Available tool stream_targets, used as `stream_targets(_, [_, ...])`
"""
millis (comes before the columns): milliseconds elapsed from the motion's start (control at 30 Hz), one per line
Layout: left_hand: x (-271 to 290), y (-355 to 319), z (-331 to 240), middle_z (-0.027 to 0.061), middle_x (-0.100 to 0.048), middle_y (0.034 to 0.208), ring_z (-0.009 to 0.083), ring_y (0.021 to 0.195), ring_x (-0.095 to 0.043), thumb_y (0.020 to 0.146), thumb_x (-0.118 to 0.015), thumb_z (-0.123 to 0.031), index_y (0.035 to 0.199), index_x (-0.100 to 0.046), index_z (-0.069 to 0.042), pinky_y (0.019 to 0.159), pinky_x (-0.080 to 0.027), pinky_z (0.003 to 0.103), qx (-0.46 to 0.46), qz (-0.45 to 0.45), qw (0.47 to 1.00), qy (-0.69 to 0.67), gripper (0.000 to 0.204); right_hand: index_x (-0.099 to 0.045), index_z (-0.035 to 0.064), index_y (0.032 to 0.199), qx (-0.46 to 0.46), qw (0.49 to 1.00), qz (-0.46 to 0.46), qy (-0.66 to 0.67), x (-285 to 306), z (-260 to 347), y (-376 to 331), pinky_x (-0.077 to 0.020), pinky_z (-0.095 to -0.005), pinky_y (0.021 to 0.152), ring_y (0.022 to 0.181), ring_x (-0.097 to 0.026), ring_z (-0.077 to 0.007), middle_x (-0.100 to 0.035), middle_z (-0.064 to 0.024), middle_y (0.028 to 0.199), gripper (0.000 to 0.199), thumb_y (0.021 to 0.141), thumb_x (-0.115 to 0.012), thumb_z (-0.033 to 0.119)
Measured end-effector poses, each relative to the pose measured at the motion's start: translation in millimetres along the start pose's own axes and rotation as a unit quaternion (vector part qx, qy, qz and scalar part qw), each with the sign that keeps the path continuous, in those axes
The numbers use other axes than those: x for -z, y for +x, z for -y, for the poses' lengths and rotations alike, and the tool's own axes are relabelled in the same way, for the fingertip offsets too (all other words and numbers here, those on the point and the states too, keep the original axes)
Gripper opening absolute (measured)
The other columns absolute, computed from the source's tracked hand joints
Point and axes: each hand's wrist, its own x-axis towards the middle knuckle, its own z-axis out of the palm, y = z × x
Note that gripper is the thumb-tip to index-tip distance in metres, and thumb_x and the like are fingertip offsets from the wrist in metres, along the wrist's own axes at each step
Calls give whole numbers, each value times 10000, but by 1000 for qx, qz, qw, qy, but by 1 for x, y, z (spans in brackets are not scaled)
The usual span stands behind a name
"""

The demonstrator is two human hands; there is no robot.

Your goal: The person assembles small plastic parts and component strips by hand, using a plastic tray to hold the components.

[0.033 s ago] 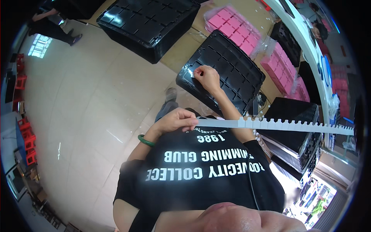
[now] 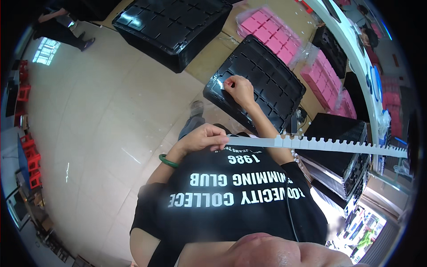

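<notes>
A long pale label strip, notched along its upper edge, stretches from my left hand across to the far right. The thumb and fingers of that hand pinch the strip's left end in front of my shirt; a green bangle circles the wrist. My right hand is over the near left part of a black plastic tray with raised compartment lines. Its fingertips are pinched on a small white label at the tray's surface, partly hidden by the fingers.
Another stack of black trays stands farther left on the brown table. Wrapped pink blocks lie behind my tray. More stacked black trays are at my right. A person's legs show at the upper left, beyond the tiled floor.
</notes>
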Motion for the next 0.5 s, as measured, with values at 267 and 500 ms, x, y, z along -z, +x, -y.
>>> stream_targets(267, [15, 13, -8, -15, -567, 666, 36, 531, -455, 946, -591, -189, 753, -622, -19, 543, -384, 188, 11, 21, 1000, -11, 259, -709, 77, 761, -37, 992, 121, -23, 10, 7, 18, -509, -407, 707, 785, -641, -295, -670, -103, 764, 142, 706, -658, 198])
stream_targets(500, [21, 23, -14, -41, -527, 618, 22, 547, -445, 951, -588, -261, 750, -622, -32, 556, -352, 185, 11, 30, 1000, 0, 307, -705, 92, 729, 54, 986, 129, -87, 12, 2, 21, -505, -432, 697, 838, -617, -304, -664, -110, 762, 121, 687, -642, 187])
